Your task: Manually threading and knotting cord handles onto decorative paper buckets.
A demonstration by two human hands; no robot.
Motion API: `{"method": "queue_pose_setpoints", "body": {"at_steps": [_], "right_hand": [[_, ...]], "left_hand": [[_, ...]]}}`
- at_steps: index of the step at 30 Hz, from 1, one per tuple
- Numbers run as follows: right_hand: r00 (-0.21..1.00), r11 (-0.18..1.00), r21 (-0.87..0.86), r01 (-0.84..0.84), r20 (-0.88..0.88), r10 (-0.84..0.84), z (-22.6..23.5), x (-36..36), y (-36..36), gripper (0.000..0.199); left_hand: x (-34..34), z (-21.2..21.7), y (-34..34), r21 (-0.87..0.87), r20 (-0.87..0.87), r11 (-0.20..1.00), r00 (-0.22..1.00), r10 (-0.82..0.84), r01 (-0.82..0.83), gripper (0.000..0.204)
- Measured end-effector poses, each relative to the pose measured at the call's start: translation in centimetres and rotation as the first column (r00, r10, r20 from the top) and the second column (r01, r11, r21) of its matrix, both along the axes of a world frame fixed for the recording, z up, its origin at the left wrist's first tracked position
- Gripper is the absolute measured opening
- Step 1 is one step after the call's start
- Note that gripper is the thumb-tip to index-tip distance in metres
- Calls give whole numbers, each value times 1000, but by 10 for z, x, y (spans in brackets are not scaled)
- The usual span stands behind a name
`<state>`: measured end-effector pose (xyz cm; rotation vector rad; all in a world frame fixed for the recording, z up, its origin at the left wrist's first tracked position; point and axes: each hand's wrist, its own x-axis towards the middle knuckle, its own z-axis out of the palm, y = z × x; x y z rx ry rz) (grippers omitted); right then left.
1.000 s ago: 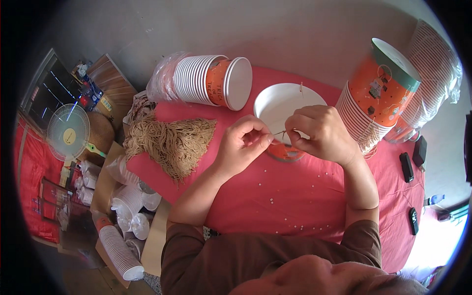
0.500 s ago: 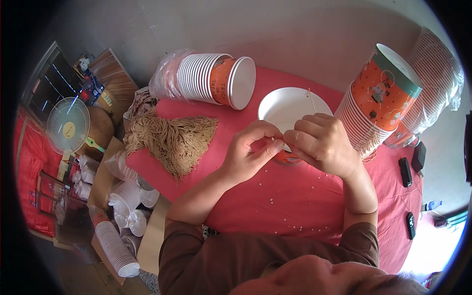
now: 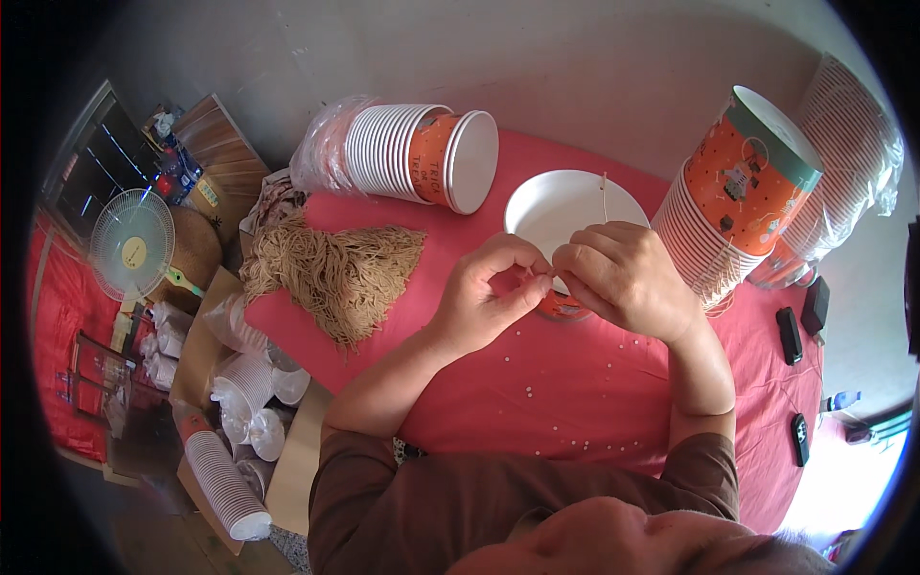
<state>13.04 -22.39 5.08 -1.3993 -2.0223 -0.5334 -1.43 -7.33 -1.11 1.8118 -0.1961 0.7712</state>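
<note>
A paper bucket [image 3: 541,206], white inside and orange printed outside, stands upright on the table in front of me. My left hand [image 3: 487,299] and my right hand [image 3: 628,283] meet at its near side. Thumb and forefinger of each are pinched together, the fingertips almost touching. What they pinch is too small and too covered to make out. A thin beige cord [image 3: 605,196] hangs from the bucket's far rim down inside, toward my right hand, whose fingers hide its lower end. Left of my hands lies a heap of beige cords [image 3: 335,273].
Stacked buckets [image 3: 398,153] lie on their side at the back left. Another stack [image 3: 733,196] stands upside down at right, beside plastic-wrapped buckets [image 3: 843,163]. Small white dots [image 3: 529,391] are scattered over the red tablecloth [image 3: 460,402]. A carton [image 3: 297,460] of buckets and a fan [image 3: 134,244] are left.
My right hand's fingers have shifted slightly, and the cord by the bucket's far rim hangs a little straighter. My left hand stays almost still.
</note>
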Motion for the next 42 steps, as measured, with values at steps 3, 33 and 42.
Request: {"method": "queue_pose_setpoints", "body": {"at_steps": [3, 33, 42], "right_hand": [[1000, 1000, 11, -6, 3, 6, 2, 0, -1, 24], [995, 994, -68, 90, 53, -87, 3, 1, -5, 17], [999, 999, -28, 41, -14, -42, 4, 0, -6, 19]], "left_hand": [[0, 0, 3, -13, 10, 1000, 1000, -6, 6, 9], [2, 7, -2, 474, 289, 781, 909, 299, -407, 14], [-2, 13, -8, 145, 106, 969, 977, 187, -201, 9]]}}
